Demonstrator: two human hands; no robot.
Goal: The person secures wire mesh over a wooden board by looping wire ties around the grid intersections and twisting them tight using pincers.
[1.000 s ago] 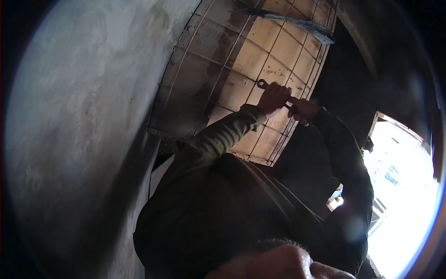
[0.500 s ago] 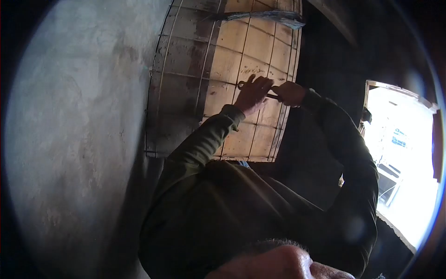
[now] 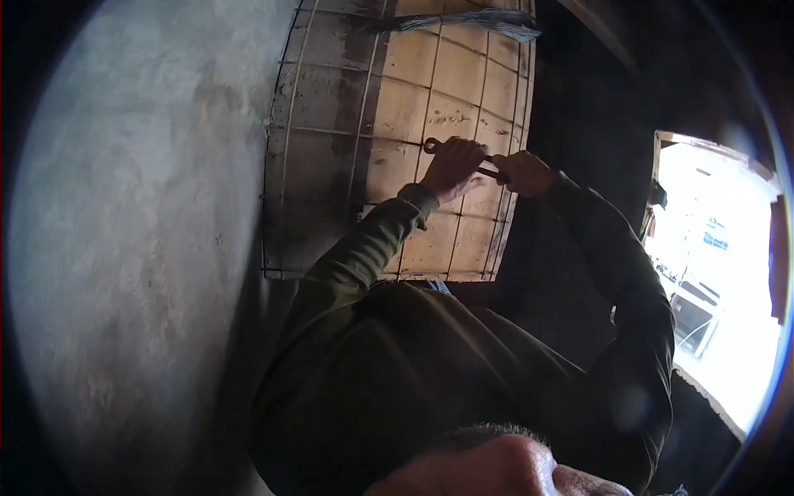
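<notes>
My left hand [image 3: 453, 164] is closed around the head end of a pair of dark pincers; the rounded jaws [image 3: 431, 146] stick out past its fingers. My right hand [image 3: 526, 173] grips the dark handles [image 3: 494, 174] at the other end. Both hands are over a grid of thin metal rods [image 3: 426, 103], which lies across a wooden panel [image 3: 405, 174]. Whether the jaws touch a rod I cannot tell. A bundle of thin wire [image 3: 463, 20] rests across the grid's far end.
A rough grey wall [image 3: 141, 207] rises close on the left. To the right is a dark area with a bright opening [image 3: 728, 273] beyond. The panel's lower edge lies near my body.
My left hand's fingers have closed in, with the raised finger now down. My right hand has moved slightly right and down. The view has shifted a little.
</notes>
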